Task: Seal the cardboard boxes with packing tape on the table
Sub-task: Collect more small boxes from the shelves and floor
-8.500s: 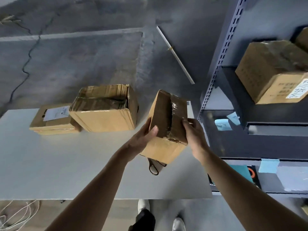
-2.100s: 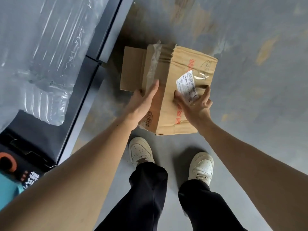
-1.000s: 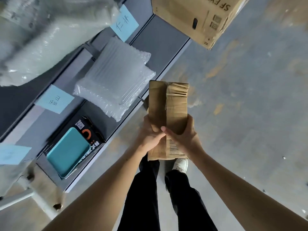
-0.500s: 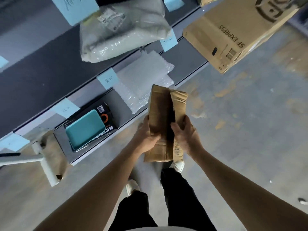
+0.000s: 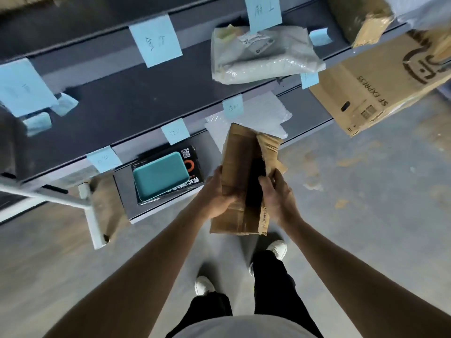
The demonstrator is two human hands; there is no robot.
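Soft, dimmish light spreading evenly; faint shadows lying on concrete floor near shoes. Motion blur smearing blue labels at left; wide-angle bending shelving twd edges.

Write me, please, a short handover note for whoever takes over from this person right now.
Left hand: grips the cardboard box on its left side.
Right hand: fingers curled over the box's right flap at the open seam.
Box: held in the air above the floor, in front of the shelving; flaps apart, dark gap showing.
Done: nothing sealed on this box.
Left: carry it to the table, close the flaps, tape the seam. No tape roll in view.
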